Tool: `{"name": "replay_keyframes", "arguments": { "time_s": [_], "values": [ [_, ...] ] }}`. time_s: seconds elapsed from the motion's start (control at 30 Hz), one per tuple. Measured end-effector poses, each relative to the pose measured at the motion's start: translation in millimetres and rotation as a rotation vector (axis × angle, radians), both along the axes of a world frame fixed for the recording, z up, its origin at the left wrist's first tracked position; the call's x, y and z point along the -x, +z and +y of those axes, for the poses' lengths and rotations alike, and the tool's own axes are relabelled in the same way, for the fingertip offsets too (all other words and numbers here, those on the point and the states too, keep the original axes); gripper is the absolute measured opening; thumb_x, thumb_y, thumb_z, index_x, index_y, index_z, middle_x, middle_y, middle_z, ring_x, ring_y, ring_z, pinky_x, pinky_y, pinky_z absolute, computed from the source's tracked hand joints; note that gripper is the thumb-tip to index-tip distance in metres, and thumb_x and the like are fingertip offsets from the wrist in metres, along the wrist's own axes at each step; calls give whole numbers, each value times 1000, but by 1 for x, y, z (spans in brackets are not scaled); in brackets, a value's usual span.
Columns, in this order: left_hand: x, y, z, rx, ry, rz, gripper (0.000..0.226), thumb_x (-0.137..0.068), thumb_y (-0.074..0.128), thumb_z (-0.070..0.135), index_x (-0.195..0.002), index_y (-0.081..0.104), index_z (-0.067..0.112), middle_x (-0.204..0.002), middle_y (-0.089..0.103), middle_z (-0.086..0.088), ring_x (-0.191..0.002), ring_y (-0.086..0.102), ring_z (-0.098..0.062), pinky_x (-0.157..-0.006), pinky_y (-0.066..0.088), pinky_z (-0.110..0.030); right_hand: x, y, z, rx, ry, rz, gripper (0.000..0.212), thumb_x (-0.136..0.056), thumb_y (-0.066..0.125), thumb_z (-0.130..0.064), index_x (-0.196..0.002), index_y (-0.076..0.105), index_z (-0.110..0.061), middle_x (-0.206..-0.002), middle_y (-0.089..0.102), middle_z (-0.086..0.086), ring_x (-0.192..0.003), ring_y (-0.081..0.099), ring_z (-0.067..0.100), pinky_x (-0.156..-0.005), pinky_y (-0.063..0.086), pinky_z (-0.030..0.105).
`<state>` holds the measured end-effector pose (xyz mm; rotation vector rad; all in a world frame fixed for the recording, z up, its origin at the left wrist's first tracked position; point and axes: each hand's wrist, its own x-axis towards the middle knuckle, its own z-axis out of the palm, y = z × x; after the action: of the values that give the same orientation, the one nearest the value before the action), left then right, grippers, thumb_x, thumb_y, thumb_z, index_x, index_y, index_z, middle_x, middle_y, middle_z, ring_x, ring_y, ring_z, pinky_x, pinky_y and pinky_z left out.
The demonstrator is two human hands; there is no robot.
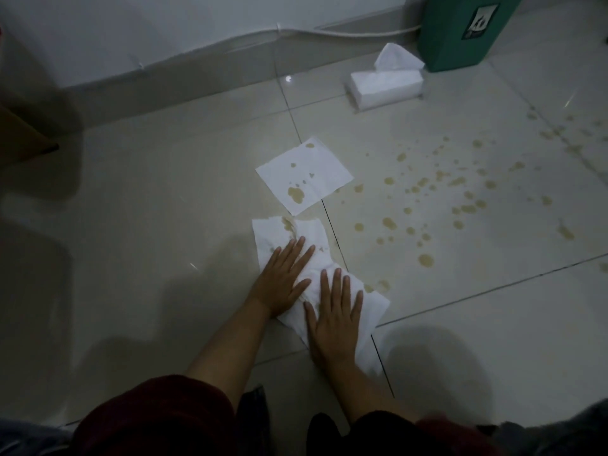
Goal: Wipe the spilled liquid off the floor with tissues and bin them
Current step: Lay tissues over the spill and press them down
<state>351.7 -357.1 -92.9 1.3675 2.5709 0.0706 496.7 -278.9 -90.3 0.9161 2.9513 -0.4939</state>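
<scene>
- The left hand (283,279) is laid flat on the crumpled tissues (316,278), its fingers straight and slightly spread, pointing up and to the right; nothing is gripped
- The right hand (334,311) is pressed palm-down on the nearer part of the same tissues, fingers straight and fanned apart, thumb out to the left; nothing is pinched or curled round
- The crumpled tissues are spread on the floor (148,225) in a band running from upper left to lower right, across a dark tile joint, and yellowish stains are seen at their far end
- A flat tissue (304,176) is lying just beyond them, apart from both hands, with several yellowish blots soaked through
- The spilled liquid (460,192) is scattered as yellowish drops over the tiles to the right of the tissues, reaching towards the right edge of the view
- A tissue pack (385,82) is set on the floor near the wall, one sheet standing out of its top
- A green bin (460,31) is seen just behind the pack, by the wall
- Dark red sleeves (148,419) are pushed up on the forearms
</scene>
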Motion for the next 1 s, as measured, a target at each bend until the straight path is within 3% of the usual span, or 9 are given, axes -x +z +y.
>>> {"name": "replay_keyframes", "arguments": {
  "time_s": [0.17, 0.37, 0.5, 0.6, 0.7, 0.77, 0.83, 0.9, 1.0],
  "values": [
    [-1, 0, 2, 82, 17, -4, 61, -100, 17, 44, -150, -9, 23, -160, -12, -5, -149, -8, -24, -121, -3, -41, 2, 1, 2, 0, -10, 18, 63, -97, 18, -49, -150, 26, -15, -157, 19, 13, -145, 19, 33, -115, 11, 57],
    [-23, 2, -7, -16, 59, -105, 57, -102, 21, 37, -152, -3, 21, -161, -6, -2, -149, -6, -20, -121, -2, -35, -8, -6, 22, 6, -67, 22, 63, -98, 11, -52, -154, 9, -24, -161, 5, 7, -149, 6, 25, -119, -1, 54],
    [-31, 10, -12, -156, 84, -115, 51, -101, 34, 33, -149, 24, 19, -157, 23, -3, -146, 22, -21, -120, 20, -34, -5, -9, 12, 53, -76, 18, 59, -101, 14, -45, -154, 1, -22, -161, -5, 6, -149, 0, 24, -121, 1, 48],
    [-35, 14, -18, -332, 45, -34, 38, -93, 49, 19, -127, 58, 5, -127, 62, -15, -109, 64, -31, -94, 52, -40, -7, -8, -5, 83, 46, 47, 59, -100, 20, -43, -152, 17, -16, -160, 7, 11, -149, 7, 28, -119, 6, 50],
    [-33, 12, -19, -366, -36, 75, 25, -85, 60, 12, -106, 69, -1, -102, 72, -17, -82, 70, -30, -78, 57, -36, -10, -8, -14, 42, 150, 48, 59, -99, 24, -43, -149, 29, -14, -158, 18, 14, -147, 14, 33, -116, 12, 55],
    [-31, 12, -15, -405, 26, 48, 29, -80, 69, 6, -109, 67, 0, -104, 71, -16, -86, 69, -29, -80, 58, -36, -8, -6, -13, 38, 149, 41, 58, -99, 23, -42, -149, 29, -13, -158, 18, 12, -147, 15, 32, -115, 13, 55],
    [-32, 12, -12, -426, 118, -20, 41, -85, 65, 11, -125, 58, 3, -125, 63, -15, -111, 63, -28, -96, 51, -39, -4, -5, -10, 52, 135, 22, 59, -100, 18, -43, -151, 24, -15, -159, 12, 10, -148, 10, 29, -117, 8, 54],
    [-38, 8, -13, -327, 159, -56, 52, -96, 48, 24, -145, 36, 12, -151, 37, -8, -141, 34, -23, -117, 29, -39, 1, -4, -4, 59, 118, 11, 58, -101, 14, -43, -152, 17, -18, -160, 5, 8, -149, 2, 26, -118, -1, 53],
    [-41, -2, -12, -162, 175, -71, 54, -101, 24, 33, -151, 5, 22, -161, 1, 0, -149, -2, -16, -123, 2, -37, 10, -5, 6, 76, 69, 9, 57, -102, 15, -41, -153, 3, -19, -160, -8, 5, -148, -9, 21, -120, -9, 48]
  ]
}}
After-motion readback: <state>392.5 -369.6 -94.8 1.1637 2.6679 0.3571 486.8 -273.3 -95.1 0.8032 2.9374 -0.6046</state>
